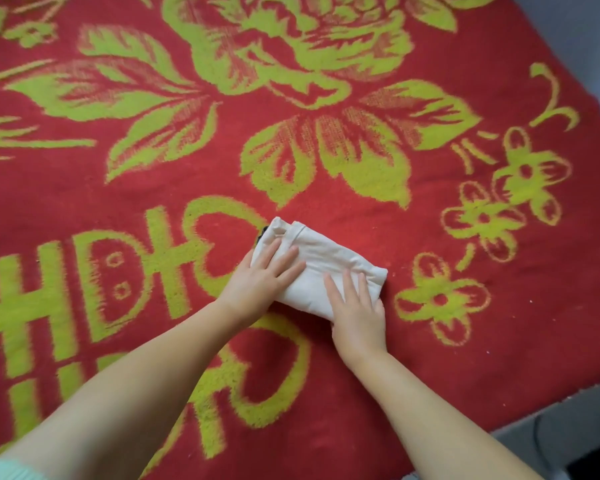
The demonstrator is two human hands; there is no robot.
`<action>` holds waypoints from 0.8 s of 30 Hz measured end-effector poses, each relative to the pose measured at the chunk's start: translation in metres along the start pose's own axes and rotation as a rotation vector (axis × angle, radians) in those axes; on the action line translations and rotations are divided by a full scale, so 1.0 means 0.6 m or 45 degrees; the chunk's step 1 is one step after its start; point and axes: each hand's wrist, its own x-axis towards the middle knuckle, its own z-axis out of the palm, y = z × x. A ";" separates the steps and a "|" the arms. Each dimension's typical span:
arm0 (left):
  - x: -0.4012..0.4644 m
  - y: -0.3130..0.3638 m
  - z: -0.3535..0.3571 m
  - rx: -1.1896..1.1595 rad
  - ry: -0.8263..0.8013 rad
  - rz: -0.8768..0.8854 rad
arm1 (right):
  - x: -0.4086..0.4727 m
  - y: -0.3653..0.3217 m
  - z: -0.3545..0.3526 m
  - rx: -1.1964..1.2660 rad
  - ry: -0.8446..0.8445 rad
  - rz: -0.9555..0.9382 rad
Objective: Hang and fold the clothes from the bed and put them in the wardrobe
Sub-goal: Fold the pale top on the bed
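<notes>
The likeliest failure, as judged from this moment, was the bundle springing open once the pressure was lifted: the folded cream garment (321, 268) was thick and its layered far end, beyond the fingertips of the left hand (265, 277), already stood slightly raised and uneven. A one-handed lift from the middle could have let those layers slide apart, and the fold would have been lost before the wardrobe, which was not in view, was reached. A small dark item (263, 233) was seen at the far left corner of the bundle, past the left fingertips; what it was could not be told, and it might have dropped out on lifting.

The left hand was laid flat on the near-left part of the garment, fingers straight and spread, nothing gripped. The right hand (357, 308) was pressed palm-down on the near-right end, fingers extended and slightly apart, likewise open. Both forearms were stretched forward over the red and green bedspread (430, 393), on which the garment rested directly beneath both palms.
</notes>
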 end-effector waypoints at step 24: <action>-0.450 0.165 -0.399 0.010 0.327 -1.364 | -0.232 -0.275 -0.327 -0.305 0.420 -1.379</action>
